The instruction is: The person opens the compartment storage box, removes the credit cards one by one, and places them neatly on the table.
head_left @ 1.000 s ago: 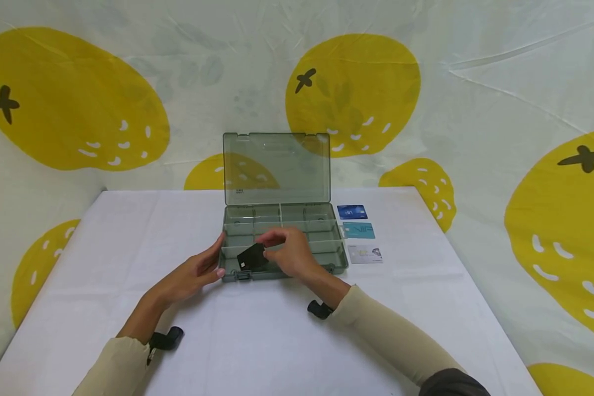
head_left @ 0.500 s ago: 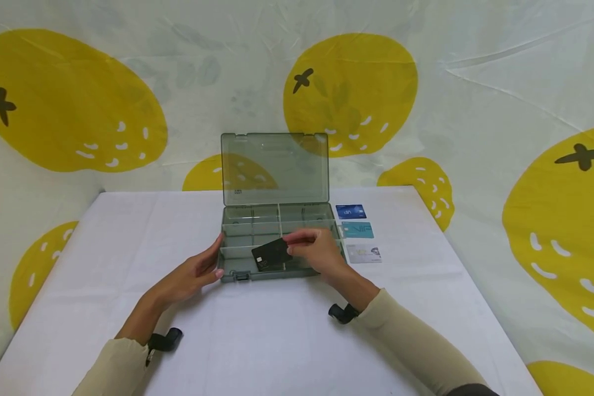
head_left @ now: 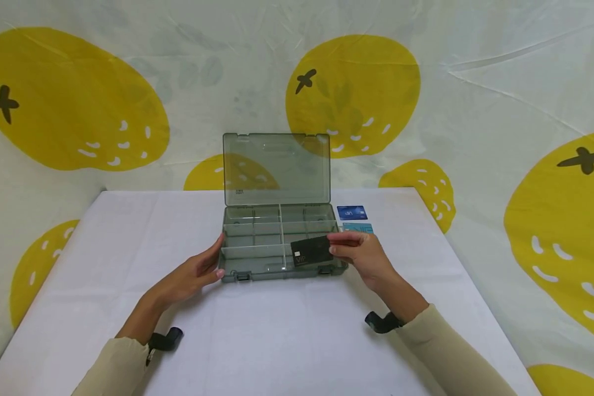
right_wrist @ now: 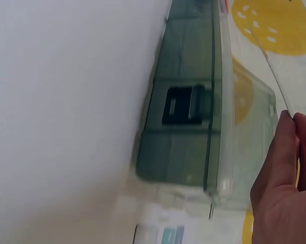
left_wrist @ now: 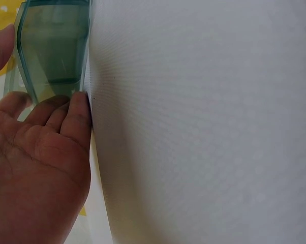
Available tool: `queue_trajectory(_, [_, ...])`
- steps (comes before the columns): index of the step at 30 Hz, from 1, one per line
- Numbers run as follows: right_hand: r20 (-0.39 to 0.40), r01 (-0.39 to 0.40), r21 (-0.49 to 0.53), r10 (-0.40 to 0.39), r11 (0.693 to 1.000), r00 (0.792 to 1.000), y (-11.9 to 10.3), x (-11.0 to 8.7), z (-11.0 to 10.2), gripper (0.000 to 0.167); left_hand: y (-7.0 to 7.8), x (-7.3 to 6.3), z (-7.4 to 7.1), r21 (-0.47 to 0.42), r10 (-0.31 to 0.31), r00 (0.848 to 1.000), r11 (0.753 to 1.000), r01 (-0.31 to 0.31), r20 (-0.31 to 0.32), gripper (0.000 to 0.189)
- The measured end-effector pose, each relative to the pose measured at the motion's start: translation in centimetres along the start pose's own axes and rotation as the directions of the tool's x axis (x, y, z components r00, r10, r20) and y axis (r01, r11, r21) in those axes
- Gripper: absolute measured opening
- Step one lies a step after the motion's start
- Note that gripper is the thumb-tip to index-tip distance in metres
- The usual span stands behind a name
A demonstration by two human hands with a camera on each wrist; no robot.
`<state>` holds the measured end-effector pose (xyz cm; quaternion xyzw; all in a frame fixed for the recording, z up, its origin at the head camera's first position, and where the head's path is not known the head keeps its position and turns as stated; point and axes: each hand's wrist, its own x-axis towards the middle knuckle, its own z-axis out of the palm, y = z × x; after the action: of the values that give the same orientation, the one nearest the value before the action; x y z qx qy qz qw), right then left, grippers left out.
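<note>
My right hand (head_left: 368, 258) pinches a black VIP card (head_left: 311, 251) by its right end, holding it above the front right compartment of a grey-green clear plastic organizer box (head_left: 262, 276). Seen from the right wrist, the card (right_wrist: 275, 73) shows as a thin edge between thumb and fingers. My left hand (head_left: 190, 278) touches the box's left side, thumb at the front corner, fingers along the wall. In the left wrist view those fingers (left_wrist: 77, 114) lie fairly straight against the box. The box's lid (head_left: 276, 170) stands upright at the back.
Right of the box lie a blue VIP card (head_left: 352, 213) and a teal card (head_left: 358, 227), partly covered by my right hand. A white card seen earlier there is hidden in the head view. Thin dividers split the box. A white cloth (head_left: 277, 335) covers the table.
My right hand has carried the black card rightward, from over the front left compartment to over the front right one. The left hand and the box stay in place.
</note>
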<state>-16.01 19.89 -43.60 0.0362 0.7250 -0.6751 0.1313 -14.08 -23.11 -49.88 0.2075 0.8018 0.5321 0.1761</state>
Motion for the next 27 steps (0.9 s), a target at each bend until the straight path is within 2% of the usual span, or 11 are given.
queue_trajectory(10, [-0.071,-0.067,0.053,0.071,0.996,0.995,0.5,-2.3,-5.2,0.038,0.0,0.0,0.0,0.019,-0.012,1.000,1.000,0.012,-0.003,0.092])
queue_trajectory(18, [-0.134,-0.130,0.090,0.141,0.987,0.981,1.5,-3.9,-8.6,0.035,-0.1,0.0,0.1,0.022,-0.021,1.000,1.000,0.021,-0.002,0.092])
queue_trajectory(27, [-0.127,-0.161,0.114,0.176,0.980,0.976,3.6,-4.6,-11.7,0.029,0.0,-0.1,-0.1,0.006,-0.007,1.000,1.000,0.007,0.005,0.091])
